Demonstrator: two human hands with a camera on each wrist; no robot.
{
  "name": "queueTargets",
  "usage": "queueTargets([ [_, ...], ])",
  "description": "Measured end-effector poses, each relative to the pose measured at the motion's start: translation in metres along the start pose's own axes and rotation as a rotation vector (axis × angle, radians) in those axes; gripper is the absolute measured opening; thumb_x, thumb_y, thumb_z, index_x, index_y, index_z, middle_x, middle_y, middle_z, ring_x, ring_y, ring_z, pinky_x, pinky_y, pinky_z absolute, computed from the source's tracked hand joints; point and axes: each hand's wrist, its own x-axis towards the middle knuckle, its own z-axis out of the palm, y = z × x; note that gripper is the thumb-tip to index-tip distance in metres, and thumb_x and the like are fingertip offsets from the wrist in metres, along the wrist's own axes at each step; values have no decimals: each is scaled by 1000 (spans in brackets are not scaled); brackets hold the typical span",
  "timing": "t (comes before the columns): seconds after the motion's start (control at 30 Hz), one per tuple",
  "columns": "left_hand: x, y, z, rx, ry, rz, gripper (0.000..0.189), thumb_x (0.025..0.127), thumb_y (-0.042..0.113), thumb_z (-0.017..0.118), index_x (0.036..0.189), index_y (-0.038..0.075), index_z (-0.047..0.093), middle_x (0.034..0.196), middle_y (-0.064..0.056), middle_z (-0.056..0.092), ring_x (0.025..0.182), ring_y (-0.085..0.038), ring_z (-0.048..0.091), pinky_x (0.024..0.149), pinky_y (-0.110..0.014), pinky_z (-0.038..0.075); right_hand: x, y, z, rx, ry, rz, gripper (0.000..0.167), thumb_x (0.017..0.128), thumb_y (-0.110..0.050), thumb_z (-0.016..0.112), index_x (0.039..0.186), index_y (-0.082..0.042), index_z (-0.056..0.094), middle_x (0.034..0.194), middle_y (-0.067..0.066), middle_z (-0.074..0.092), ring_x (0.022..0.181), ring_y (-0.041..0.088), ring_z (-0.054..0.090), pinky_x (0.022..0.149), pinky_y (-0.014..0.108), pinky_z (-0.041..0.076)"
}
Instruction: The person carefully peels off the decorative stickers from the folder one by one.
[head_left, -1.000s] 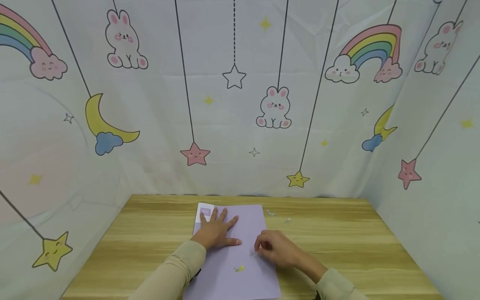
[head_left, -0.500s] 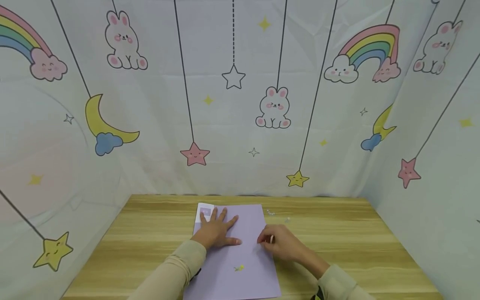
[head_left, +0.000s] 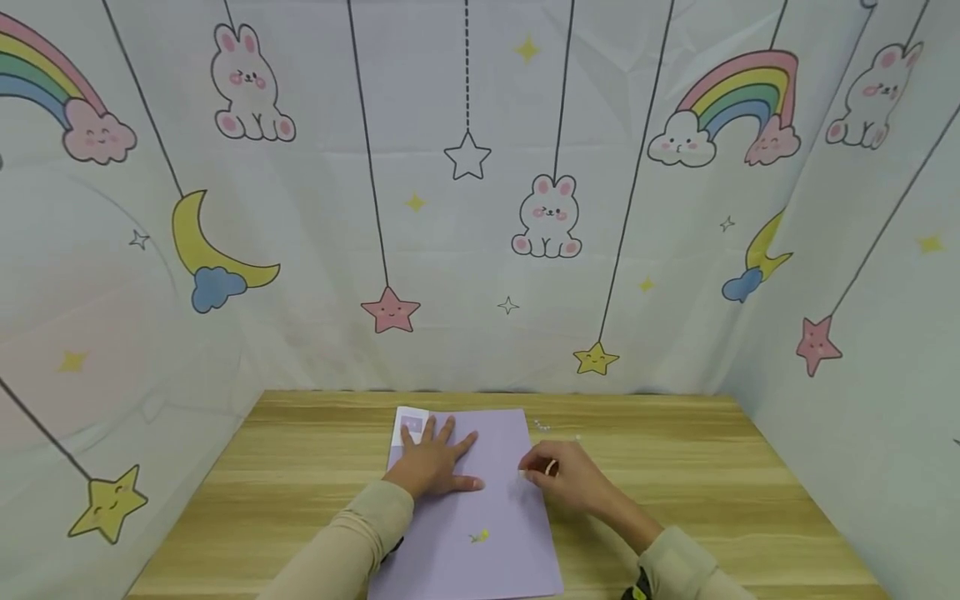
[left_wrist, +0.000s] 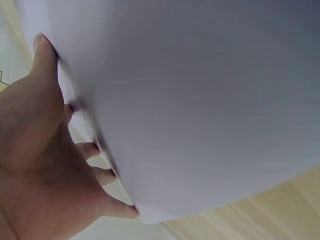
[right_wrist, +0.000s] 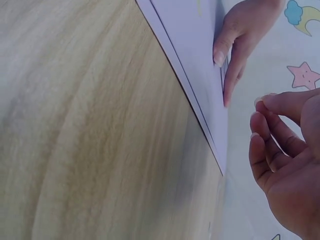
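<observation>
A lavender booklet or stack of sheets (head_left: pixel 495 567) lies on the table, a white printed label (head_left: pixel 410 419) at its far left corner. My left hand (head_left: pixel 431 467) rests flat on its upper left part, fingers spread. Over the right edge of the lavender sheet, my right hand (head_left: pixel 564 475) pinches a tiny pale piece (head_left: pixel 522 473) between thumb and forefinger; its kind is too small to tell. In the right wrist view, the right hand (right_wrist: pixel 292 150) is raised, its other fingers loosely curled. A small yellow and green flower-like decoration (head_left: pixel 479 537) lies on the sheet's lower part.
Beyond the sheet's right edge, a short curved row of tiny pale beads or gems (head_left: pixel 542 426) lies on the wood-grain table (head_left: pixel 675 467). Another pale speck (head_left: pixel 577 437) is close by. A white curtain (head_left: pixel 465 350) printed with stars and rabbits encloses the table's back and sides.
My right hand has moved up and to the right, away from the middle of the lavender sheet towards its right edge, still pinching. The left hand has stayed in place.
</observation>
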Motion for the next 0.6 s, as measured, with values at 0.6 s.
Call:
queueTargets([
  [0.6,-2,1,-1,2,-9,1,89,92,77,60,165,28,42,173,-18,27,158,-50,18,116,-82,12,-1,15,-18,-2,92,76,11,99,-3,72,106,-8,77,95,-5,73,87,9,65,74,28,56],
])
